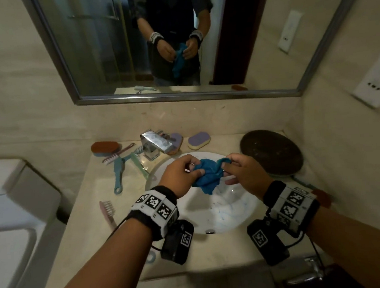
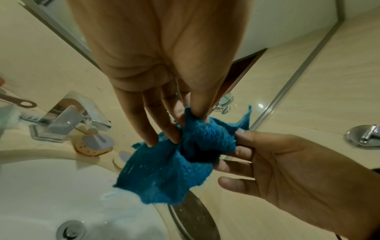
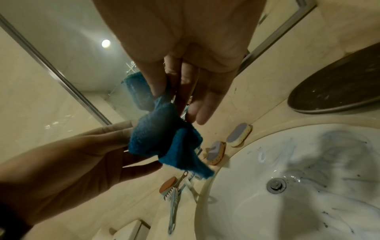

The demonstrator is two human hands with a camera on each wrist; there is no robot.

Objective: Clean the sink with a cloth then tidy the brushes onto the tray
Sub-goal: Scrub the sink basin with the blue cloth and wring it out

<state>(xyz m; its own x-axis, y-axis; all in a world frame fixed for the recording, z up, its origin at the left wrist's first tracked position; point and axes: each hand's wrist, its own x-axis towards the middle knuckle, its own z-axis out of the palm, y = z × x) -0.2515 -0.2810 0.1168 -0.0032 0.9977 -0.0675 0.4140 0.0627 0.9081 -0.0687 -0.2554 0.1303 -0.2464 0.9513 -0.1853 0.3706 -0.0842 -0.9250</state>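
Observation:
A crumpled blue cloth (image 1: 208, 174) (image 2: 174, 162) (image 3: 164, 141) hangs above the white sink (image 1: 189, 207) (image 3: 308, 203), held between both hands. My left hand (image 1: 186, 168) (image 2: 176, 123) pinches its left part with thumb and fingers. My right hand (image 1: 233, 165) (image 3: 172, 95) pinches an upper right corner. The basin shows blue-grey smears and dark specks. Several long-handled brushes (image 1: 123, 164) lie on the counter left of the tap (image 1: 155, 144); a pink brush (image 1: 108, 211) lies nearer. A dark oval tray (image 1: 271, 152) (image 3: 339, 91) sits right of the sink.
Sponge-like scrubbers lie along the back: an orange one (image 1: 105, 147) and purple ones (image 1: 199, 141) (image 1: 176, 139). A mirror (image 1: 166, 44) hangs above. A white toilet tank (image 1: 13, 201) stands at the left. Wall sockets (image 1: 374, 86) are at the right.

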